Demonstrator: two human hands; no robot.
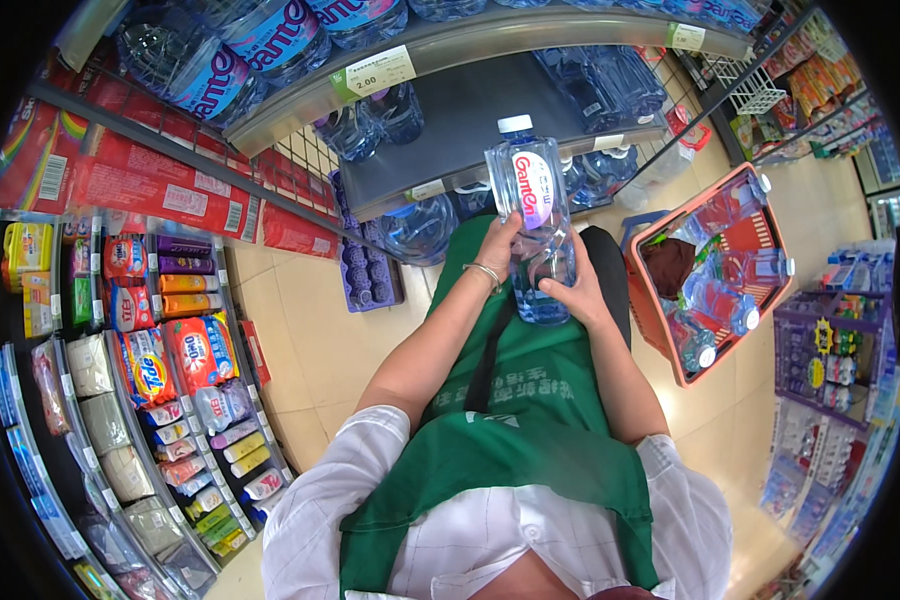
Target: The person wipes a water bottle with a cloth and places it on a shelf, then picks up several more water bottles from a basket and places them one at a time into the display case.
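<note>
Both my hands hold a clear plastic water bottle (534, 247) with a white cap and a red-and-white brand label, its cap end pointing to the shelf. My left hand (501, 247) grips its left side at mid-height, a bracelet on the wrist. My right hand (579, 289) holds its lower right side, thumb across the front. Beyond the bottle is a dark metal shelf (457, 112) with bottles lying at its right part (607, 86) and a few at its left end (371, 120). Right of my knees, an orange plastic shopping basket (634, 259) contains several water bottles (724, 304) and a dark red cloth-like item (667, 266).
Large Ganten bottles (270, 41) fill the upper shelf, whose metal edge (495, 45) juts towards me. A big bottle (420, 229) and a purple crate (371, 277) stand low at left. Detergent shelves (172, 352) line the left side; a purple display rack (829, 352) is at right.
</note>
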